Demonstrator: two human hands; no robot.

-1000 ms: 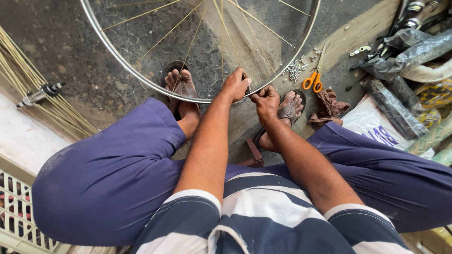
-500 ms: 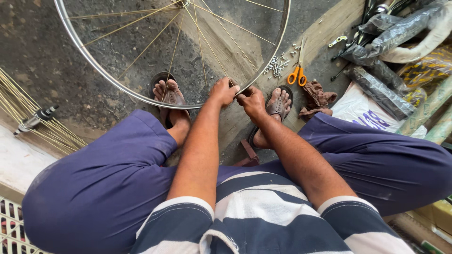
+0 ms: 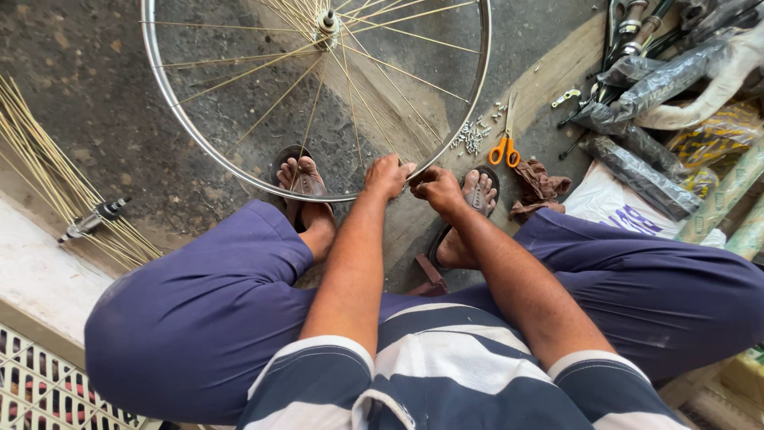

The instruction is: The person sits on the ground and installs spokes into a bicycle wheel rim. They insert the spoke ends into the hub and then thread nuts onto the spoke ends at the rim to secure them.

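Rough grey concrete floor fills the upper frame, with a pale raised ledge and a white grating at lower left. Loose brass-coloured spokes fan across the left edge beside a small metal hub part. Upper right: a heap of wrapped bicycle parts, orange-handled scissors, a scatter of small metal nipples, a brown rag.

Bicycle wheel rim lies across the upper centre, its hub near the top edge, spokes radiating down towards the person. Whether the rim lies flat or stands tilted cannot be told. Its lowest arc passes just above both sandalled feet.

Left hand is closed on the rim's lower edge, fingers curled over it. Right hand sits just beside it, touching the rim at the same spot, fingers pinched together on something too small to identify. Both hands nearly meet at centre frame, forearms running down towards the striped shirt.
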